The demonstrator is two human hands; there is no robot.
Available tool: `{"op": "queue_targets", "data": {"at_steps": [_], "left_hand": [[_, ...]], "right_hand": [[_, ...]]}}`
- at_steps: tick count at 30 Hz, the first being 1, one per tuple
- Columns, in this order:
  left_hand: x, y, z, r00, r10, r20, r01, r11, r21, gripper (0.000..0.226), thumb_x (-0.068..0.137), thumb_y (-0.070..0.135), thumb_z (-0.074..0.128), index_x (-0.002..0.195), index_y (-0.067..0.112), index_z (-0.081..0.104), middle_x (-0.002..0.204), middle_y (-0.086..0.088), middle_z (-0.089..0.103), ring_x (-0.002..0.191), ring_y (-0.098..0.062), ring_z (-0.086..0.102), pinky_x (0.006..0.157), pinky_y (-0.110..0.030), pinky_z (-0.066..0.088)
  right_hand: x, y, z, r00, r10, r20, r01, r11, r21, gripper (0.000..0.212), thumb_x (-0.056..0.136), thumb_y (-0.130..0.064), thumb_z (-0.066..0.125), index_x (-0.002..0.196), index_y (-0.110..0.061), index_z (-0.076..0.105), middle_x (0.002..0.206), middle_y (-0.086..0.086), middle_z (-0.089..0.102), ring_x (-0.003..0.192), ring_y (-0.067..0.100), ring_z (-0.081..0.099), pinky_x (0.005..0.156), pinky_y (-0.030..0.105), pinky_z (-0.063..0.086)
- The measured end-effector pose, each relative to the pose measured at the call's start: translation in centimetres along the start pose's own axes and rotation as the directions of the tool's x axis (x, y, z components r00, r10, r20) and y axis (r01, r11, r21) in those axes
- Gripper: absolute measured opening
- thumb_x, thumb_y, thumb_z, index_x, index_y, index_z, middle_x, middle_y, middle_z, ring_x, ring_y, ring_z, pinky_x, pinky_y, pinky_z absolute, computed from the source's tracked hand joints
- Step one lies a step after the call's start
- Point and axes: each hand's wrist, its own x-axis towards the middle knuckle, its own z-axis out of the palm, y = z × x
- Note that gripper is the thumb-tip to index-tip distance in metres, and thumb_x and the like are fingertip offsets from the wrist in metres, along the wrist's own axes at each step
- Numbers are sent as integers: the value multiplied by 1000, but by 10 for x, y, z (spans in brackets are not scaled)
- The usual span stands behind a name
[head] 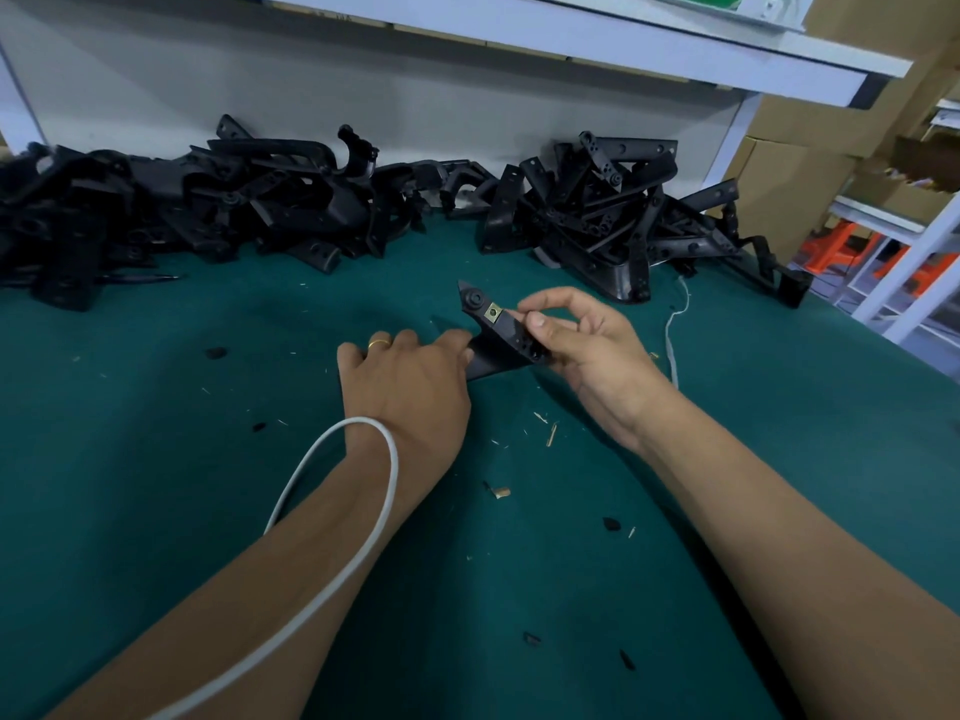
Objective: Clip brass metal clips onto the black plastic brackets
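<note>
Forearms enter from the bottom of the frame, a white cord [363, 517] looped over the left wrist. Left hand [410, 379], wearing a gold ring [378, 344], lies knuckles up at frame centre with its fingertips on the lower end of a black bracket [498, 340]; whether they curl round it cannot be told. Right hand [587, 345], just right of centre, pinches the same bracket between thumb and curled fingers. One brass clip [492, 312] sits on the bracket's upper arm, just beside the right thumb. Green worktop [208, 459] carries scattered chips and shavings. Two heaps of black brackets lie along the back: one at upper left [197, 210], one at upper right [613, 220].
</note>
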Motion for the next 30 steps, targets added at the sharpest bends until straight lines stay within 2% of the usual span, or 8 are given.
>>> {"op": "queue_targets", "data": {"at_steps": [2, 7, 14, 17, 19, 21, 26, 30], "left_hand": [[0, 0, 0, 1000, -2, 1, 2, 1000, 1, 30, 108, 39, 33, 124, 38, 59, 94, -4, 64, 96, -31, 57, 80, -42, 23], [0, 0, -1, 1000, -2, 15, 2, 1000, 1, 29, 108, 39, 32, 124, 37, 57, 94, -4, 63, 96, -31, 56, 86, -45, 31], [0, -1, -2, 1000, -2, 24, 3, 1000, -13, 29, 108, 38, 33, 123, 36, 57, 96, -5, 64, 97, -32, 57, 86, -45, 31], [-1, -1, -1, 1000, -1, 18, 1, 1000, -17, 28, 108, 38, 33, 121, 36, 58, 94, -5, 63, 96, -32, 57, 85, -45, 31], [-1, -1, -1, 1000, 2, 13, -1, 1000, -16, 28, 108, 38, 33, 120, 37, 58, 93, -5, 63, 94, -31, 57, 84, -44, 30], [-1, -1, -1, 1000, -3, 11, 3, 1000, -19, 28, 108, 39, 33, 120, 38, 58, 92, -5, 63, 93, -31, 57, 84, -44, 29], [-1, -2, -2, 1000, -7, 14, 7, 1000, -19, 28, 108, 39, 31, 120, 39, 57, 93, -4, 62, 93, -30, 56, 83, -43, 28], [-1, -2, 0, 1000, -2, -7, 2, 1000, -6, 28, 108, 38, 32, 121, 39, 57, 92, -4, 62, 91, -30, 55, 79, -42, 22]], "right_hand": [[0, 2, 2, 1000, 14, 16, -14, 1000, -11, 14, 103, -4, 57, 116, -2, 63, 97, 13, 76, 82, 19, 70, 85, 29, 56], [1, 4, 4, 1000, 27, -1, -27, 999, 22, 8, 104, -4, 55, 106, -6, 63, 92, 10, 73, 82, 19, 68, 89, 32, 54], [2, 6, 5, 999, 36, 12, -37, 997, 68, 8, 105, -5, 54, 101, -10, 59, 93, 7, 72, 81, 17, 67, 85, 29, 54], [2, 4, 3, 998, 52, 24, -53, 998, 20, 12, 104, -3, 54, 97, -12, 59, 93, 11, 72, 83, 21, 66, 86, 28, 52], [2, 4, 2, 999, 45, 11, -44, 996, -77, 14, 104, -2, 54, 95, -12, 58, 97, 19, 70, 88, 28, 63, 94, 36, 48], [2, 5, 2, 1000, 29, -9, -30, 990, -136, 12, 105, -3, 55, 96, -11, 57, 99, 22, 67, 91, 29, 61, 97, 41, 45], [-3, 10, 4, 998, -41, -40, 36, 991, -132, 8, 105, -3, 54, 102, -8, 60, 89, 13, 73, 77, 17, 67, 83, 28, 53], [-9, 15, 9, 990, -84, -110, 67, 986, -152, 4, 104, -6, 59, 108, -5, 62, 98, 17, 79, 88, 25, 75, 87, 33, 59]]}}
